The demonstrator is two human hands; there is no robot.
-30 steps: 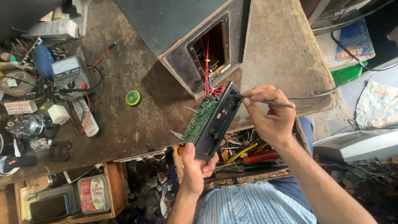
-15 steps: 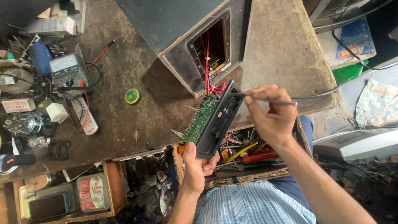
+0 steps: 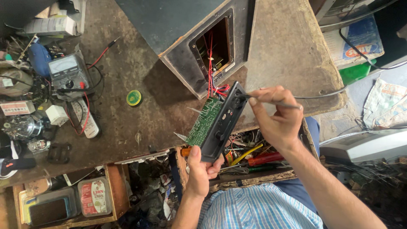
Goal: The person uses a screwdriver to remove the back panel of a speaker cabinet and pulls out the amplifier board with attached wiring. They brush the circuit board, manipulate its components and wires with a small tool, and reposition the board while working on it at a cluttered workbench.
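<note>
My left hand (image 3: 202, 168) grips the near end of a long black plastic panel (image 3: 224, 123), fingers wrapped around its lower edge, holding it tilted up off the bench near the middle of the scene. A green circuit board (image 3: 204, 122) is fixed along the panel's left face, flat and speckled with solder points. My right hand (image 3: 277, 120) pinches a thin metal tool (image 3: 271, 103), fingers closed tight on the shaft, its tip touching the far end of the panel. Red wires (image 3: 210, 68) run from the panel up into a rectangular cutout in a dark wooden speaker cabinet (image 3: 186, 25) just beyond it. The workbench (image 3: 127, 123) is rough, stained and dusty. On it to the left sit a small green-and-yellow round roll (image 3: 134, 98), and farther left a grey analogue multimeter (image 3: 68, 72) with red and black leads. Below my hands an open drawer (image 3: 250, 159) holds a jumble of screwdrivers with red and yellow handles.
</note>
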